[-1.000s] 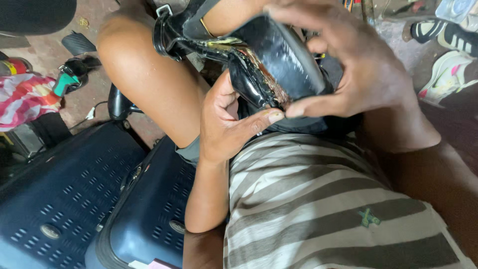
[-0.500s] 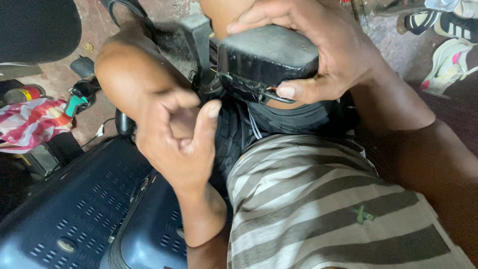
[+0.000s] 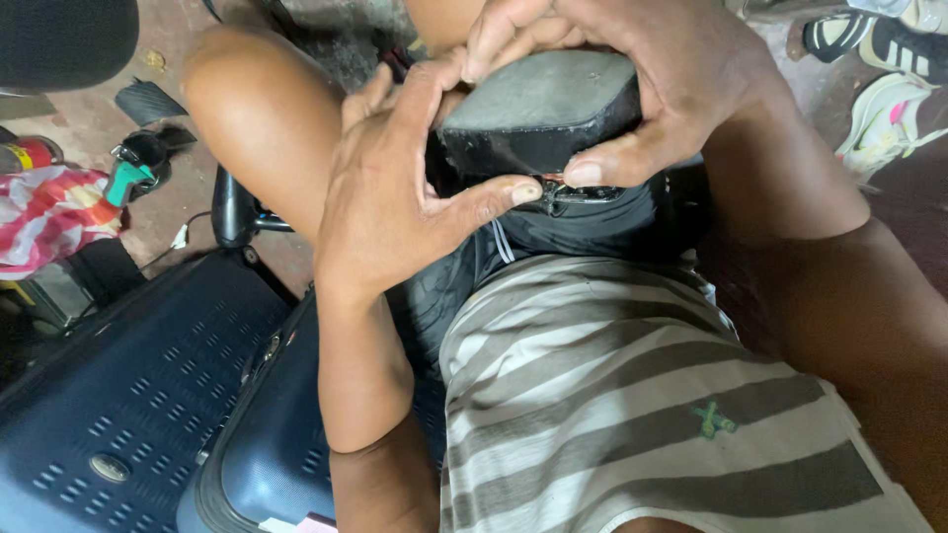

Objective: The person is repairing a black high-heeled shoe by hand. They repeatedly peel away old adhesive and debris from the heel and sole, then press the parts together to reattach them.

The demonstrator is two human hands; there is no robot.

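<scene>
Shoe (image 3: 538, 118) — black, sole up, held over the lap just above the striped shirt (image 3: 632, 395), between the two hands.

Right hand (image 3: 652, 69) — curled over the sole from the far side, fingers bent across the top edge, thumb pressed along the near edge; closed on the shoe.

Left hand (image 3: 395, 197) — cupped against the shoe's left end, thumb stretched along the lower edge and nearly meeting the right thumb, fingers raised at the far side; grips the shoe, partly closed.

Seam under the thumbs (image 3: 558, 190) — a thin reddish line where sole meets upper; possibly a gap, too small to tell.

Knee (image 3: 267, 109) — bare, raised left of the hands, close beside the left wrist.

Seats (image 3: 128, 405) — dark blue, perforated, lower left, below the left forearm.

Cloth (image 3: 49, 222) — red, white and patterned, bunched at the left edge, well apart from the hands.

Tool (image 3: 133, 173) — green-handled, on the floor just beside the cloth.

Sneakers (image 3: 889, 79) — white and black, upper right on the floor, beyond the right wrist.
</scene>
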